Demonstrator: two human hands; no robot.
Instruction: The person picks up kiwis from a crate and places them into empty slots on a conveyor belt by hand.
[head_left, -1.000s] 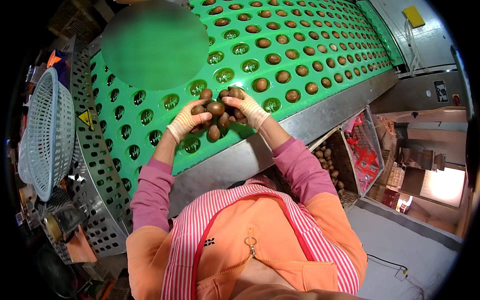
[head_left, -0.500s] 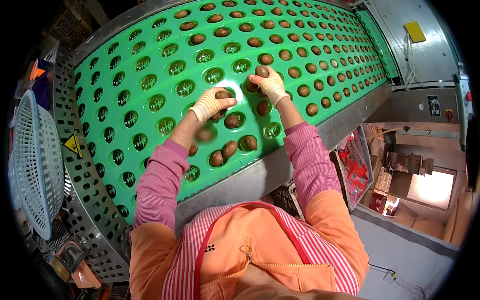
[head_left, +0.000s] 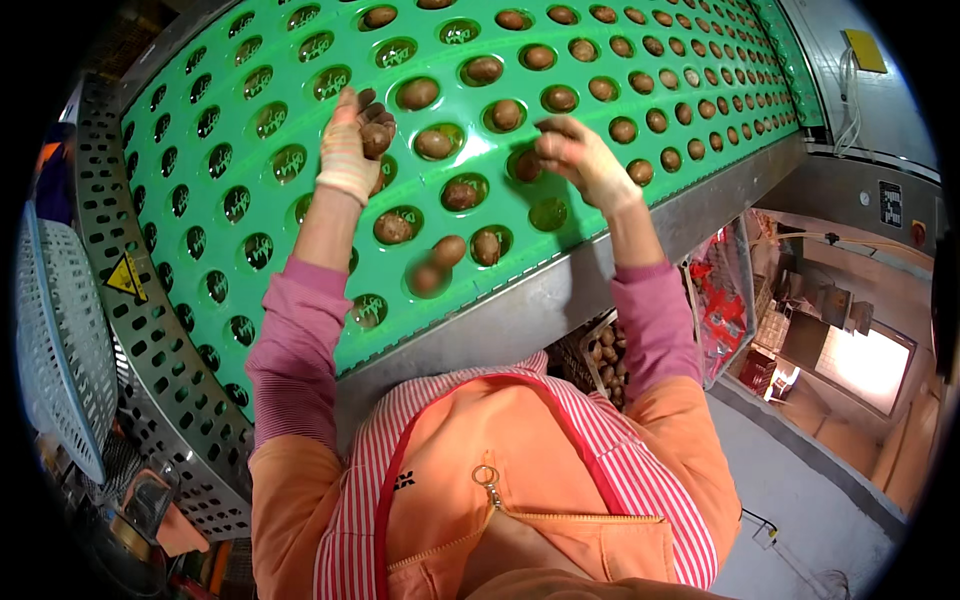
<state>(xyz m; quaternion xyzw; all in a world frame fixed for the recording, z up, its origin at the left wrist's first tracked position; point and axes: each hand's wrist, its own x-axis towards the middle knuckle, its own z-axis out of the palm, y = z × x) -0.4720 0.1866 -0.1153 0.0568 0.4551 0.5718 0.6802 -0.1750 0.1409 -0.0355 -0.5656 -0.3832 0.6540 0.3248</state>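
Observation:
A green sheet [head_left: 330, 135] with rows of oval hollows lies before me, many of them holding brown eggs. My left hand [head_left: 348, 150] is raised over the left part of the filled area, its fingers curled round a brown egg [head_left: 377, 140]. My right hand [head_left: 588, 168] hovers beside an egg [head_left: 525, 163] in a hollow, with its fingers apart and nothing seen between them. Pale wraps cover both palms. Nearer to me, a loose egg [head_left: 449, 250] rests on the sheet between hollows, next to a blurred one [head_left: 428, 279].
A perforated metal panel [head_left: 165, 400] with a yellow warning sign borders the left side. Beyond it stands a pale blue plastic basket [head_left: 65, 330]. The metal front rail [head_left: 480, 335] runs between me and the sheet. A crate of eggs [head_left: 607, 360] sits below at the right.
My left hand has moved left and away from me. My right hand has come nearer and slightly right, and the egg it held has left its fingers. More nearby hollows hold eggs.

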